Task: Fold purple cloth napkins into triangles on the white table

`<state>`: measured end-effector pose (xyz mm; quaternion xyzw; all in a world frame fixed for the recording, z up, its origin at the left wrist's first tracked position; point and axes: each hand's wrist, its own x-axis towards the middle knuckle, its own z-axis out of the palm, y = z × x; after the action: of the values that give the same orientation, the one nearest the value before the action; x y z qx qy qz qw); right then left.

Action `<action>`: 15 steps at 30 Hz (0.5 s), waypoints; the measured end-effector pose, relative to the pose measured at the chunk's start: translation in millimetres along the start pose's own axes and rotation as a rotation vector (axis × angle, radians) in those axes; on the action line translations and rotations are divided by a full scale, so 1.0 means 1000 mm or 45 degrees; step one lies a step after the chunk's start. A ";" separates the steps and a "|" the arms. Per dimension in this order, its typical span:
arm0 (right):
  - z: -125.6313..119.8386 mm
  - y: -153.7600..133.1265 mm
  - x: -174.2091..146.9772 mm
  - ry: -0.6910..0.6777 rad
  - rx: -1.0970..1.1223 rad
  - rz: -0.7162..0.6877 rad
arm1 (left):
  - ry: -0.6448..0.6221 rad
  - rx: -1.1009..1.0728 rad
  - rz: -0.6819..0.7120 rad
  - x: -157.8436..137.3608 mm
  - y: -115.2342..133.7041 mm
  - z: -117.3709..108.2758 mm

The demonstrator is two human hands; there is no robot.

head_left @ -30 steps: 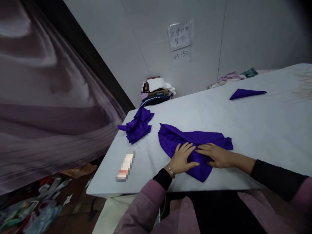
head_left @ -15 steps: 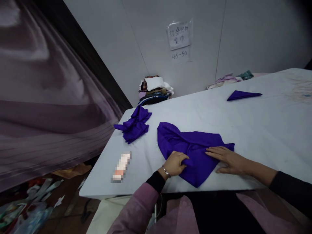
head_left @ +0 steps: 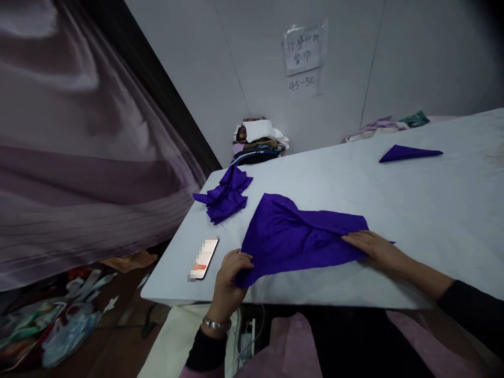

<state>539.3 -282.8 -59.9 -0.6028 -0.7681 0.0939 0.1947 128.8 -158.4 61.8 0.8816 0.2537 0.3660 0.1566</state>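
A purple cloth napkin lies partly spread and rumpled on the white-covered table, with a loose fold across its upper part. At its near left corner my left hand is closed, pinching the fabric between thumb and fingers. My right hand is at the napkin's right end, its fingers over the fabric and its thumb hidden; it appears to grip the edge there. The near edge runs fairly straight between both hands.
Crumpled purple cloths lie at the table's left, above a phone. A folded purple napkin rests at the back right. A pile of folded fabrics stands by the wall. A curtain hangs at left.
My left hand has moved left and drawn the napkin's near corner out with it, straightening the near edge. My right hand's thumb has gone out of sight. The view has shifted slightly.
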 end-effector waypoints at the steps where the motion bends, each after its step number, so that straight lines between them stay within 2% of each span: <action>1: -0.004 0.004 -0.003 0.040 0.003 0.073 | -0.007 0.019 0.002 -0.005 -0.002 -0.002; 5: -0.028 0.016 -0.023 0.139 0.142 0.333 | -0.024 0.081 -0.060 -0.023 -0.020 -0.001; 8: -0.051 0.024 -0.019 0.114 0.235 0.434 | 0.012 0.112 -0.170 -0.012 -0.045 0.009; 10: -0.072 0.034 0.003 0.092 0.236 0.510 | 0.029 0.127 -0.251 0.020 -0.062 0.017; 12: -0.101 0.045 0.036 0.129 0.212 0.602 | -0.023 0.106 -0.313 0.072 -0.076 0.021; 15: -0.162 0.056 0.088 0.400 0.049 0.679 | 0.168 0.021 -0.380 0.166 -0.083 0.015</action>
<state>638.3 -198.3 82.1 -0.7863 -0.5415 0.0619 0.2909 212.4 2.1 106.7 0.8093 0.3945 0.3939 0.1849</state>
